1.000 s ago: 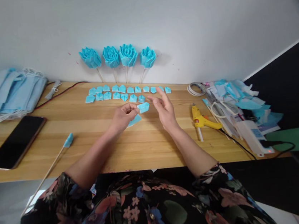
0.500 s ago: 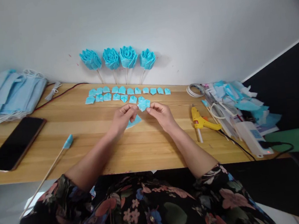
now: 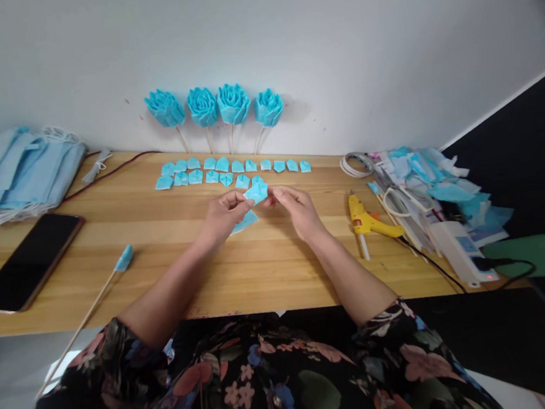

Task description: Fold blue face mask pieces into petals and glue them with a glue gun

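Between thumb and fingers my left hand pinches a folded blue fabric piece. My right hand is closed at that piece's right edge, its fingertips pinched together there. Below them a flat blue fabric scrap lies on the wooden table, partly behind my left hand. Beyond my hands, small folded blue petals are laid out in two rows. To the left, a thin stick with a blue bud on its tip sticks out past the table's front edge.
Several blue fabric roses on sticks lean against the wall. At left are a stack of face masks and a phone. On the right sit a yellow glue gun, a tape roll, a power strip and a scrap pile.
The folded blue piece has shifted slightly left and turned in my fingers. My right fingertips have moved along its right edge. Everything else on the table stays put.
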`<state>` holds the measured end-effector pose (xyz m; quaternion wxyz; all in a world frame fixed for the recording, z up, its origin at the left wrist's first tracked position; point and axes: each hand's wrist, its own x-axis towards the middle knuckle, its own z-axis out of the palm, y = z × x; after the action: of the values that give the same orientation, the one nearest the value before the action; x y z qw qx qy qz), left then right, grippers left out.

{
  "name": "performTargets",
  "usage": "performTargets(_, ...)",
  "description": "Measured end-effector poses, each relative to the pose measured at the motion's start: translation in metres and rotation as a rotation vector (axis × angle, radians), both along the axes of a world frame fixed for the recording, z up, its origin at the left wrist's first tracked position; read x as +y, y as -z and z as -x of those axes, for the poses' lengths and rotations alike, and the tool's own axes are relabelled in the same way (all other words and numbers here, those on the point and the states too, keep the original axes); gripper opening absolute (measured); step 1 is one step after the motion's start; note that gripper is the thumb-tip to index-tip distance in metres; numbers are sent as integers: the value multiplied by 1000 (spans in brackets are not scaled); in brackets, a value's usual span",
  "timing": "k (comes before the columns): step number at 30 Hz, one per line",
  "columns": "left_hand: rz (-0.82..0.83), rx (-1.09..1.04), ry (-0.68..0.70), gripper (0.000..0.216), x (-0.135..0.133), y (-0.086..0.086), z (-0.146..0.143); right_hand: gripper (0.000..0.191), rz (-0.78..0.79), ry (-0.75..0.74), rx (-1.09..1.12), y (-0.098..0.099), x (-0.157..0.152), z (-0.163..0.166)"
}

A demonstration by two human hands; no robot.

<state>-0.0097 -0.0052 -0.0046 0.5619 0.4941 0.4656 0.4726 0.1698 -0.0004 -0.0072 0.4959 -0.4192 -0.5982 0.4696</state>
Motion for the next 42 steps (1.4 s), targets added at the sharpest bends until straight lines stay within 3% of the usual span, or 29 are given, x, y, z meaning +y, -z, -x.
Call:
performTargets(4, -8, 32, 61, 27, -3, -2, -1, 33, 1, 6, -44, 4, 2, 0)
performTargets(10, -26, 62, 125, 29, -5, -3, -2, 37, -168, 72, -208, 4, -1, 0)
performTargets(15, -7, 15, 119, 28, -4, -1, -1, 39, -199, 124, -252, 0, -4, 1)
performTargets(21, 26, -52, 41, 29, 0, 5, 0, 38, -87, 63, -46, 4, 0, 2)
performTargets(28, 3, 10, 47, 31, -3, 1, -1, 34, 105, -2, 38, 3, 0, 8)
performTargets(38, -234, 161, 82, 25, -10, -3, -10, 30, 103, -26, 105, 5, -3, 11)
performTargets(42, -148, 76, 38, 26, -8, -1, -7, 35, 155, -47, 102, 4, 2, 4)
